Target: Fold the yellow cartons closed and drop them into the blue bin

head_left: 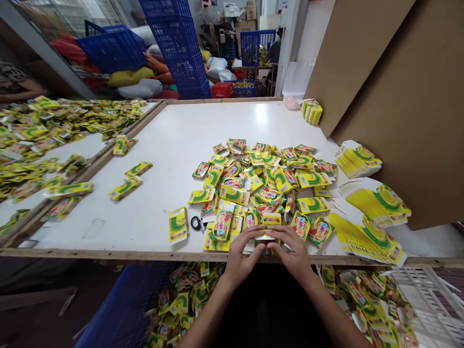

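My left hand (246, 249) and my right hand (292, 246) meet at the table's front edge, both closed on one small yellow-and-green box (266, 237). Thumbs press its near side and fingers curl over the top; its pale end shows between them, the rest is hidden. Just beyond my hands spreads a pile of printed yellow candy boxes (270, 193). Left of the pile, a single box (178, 225) lies flat beside the black handle of scissors (196, 223). To the right are fanned stacks of flat box blanks (377, 200).
A wooden strip (126, 130) divides the white table (203, 121) from a section heaped with yellow packets (72, 118). Cardboard sheets (409, 106) lean at the right. Below the table edge, boxes (184, 299) fill a blue container. Blue crates (177, 43) stand behind; people sit farther off.
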Action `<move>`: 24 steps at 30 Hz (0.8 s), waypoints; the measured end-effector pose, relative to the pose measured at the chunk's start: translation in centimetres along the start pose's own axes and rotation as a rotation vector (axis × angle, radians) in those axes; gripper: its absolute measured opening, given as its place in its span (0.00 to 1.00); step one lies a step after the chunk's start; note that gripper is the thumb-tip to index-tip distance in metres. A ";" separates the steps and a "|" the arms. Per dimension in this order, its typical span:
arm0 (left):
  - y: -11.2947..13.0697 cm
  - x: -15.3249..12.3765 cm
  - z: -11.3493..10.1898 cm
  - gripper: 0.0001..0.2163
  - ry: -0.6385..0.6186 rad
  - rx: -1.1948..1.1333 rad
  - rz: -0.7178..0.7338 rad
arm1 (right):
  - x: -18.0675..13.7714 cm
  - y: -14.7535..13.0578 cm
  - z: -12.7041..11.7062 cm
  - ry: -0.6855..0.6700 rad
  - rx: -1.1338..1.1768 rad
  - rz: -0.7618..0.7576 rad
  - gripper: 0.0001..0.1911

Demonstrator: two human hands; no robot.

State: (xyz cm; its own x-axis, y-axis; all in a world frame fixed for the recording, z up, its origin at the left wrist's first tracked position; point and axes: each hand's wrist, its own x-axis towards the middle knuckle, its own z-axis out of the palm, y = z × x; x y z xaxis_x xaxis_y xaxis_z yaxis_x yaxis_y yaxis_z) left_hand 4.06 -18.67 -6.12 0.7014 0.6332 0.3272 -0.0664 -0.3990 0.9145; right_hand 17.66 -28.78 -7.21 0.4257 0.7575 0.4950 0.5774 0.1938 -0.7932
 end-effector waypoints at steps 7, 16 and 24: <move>0.4 0.2 0.9 0.07 0.103 -0.023 -0.074 | 0.5 -1.0 -0.6 0.019 -0.108 0.018 0.07; 0.4 0.6 1.2 0.05 0.096 0.009 -0.085 | 0.9 -1.1 -0.4 0.024 -0.215 0.078 0.07; -0.3 0.4 2.3 0.09 0.210 0.057 0.108 | 0.2 -0.7 0.1 0.074 -0.116 0.038 0.07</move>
State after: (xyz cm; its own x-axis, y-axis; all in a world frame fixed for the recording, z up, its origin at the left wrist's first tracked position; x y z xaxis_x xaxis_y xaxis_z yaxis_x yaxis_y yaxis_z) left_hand 5.98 -19.85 -6.86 0.5288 0.7068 0.4699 -0.0886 -0.5046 0.8588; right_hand 17.25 -28.65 -6.59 0.4966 0.7141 0.4934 0.6345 0.0892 -0.7678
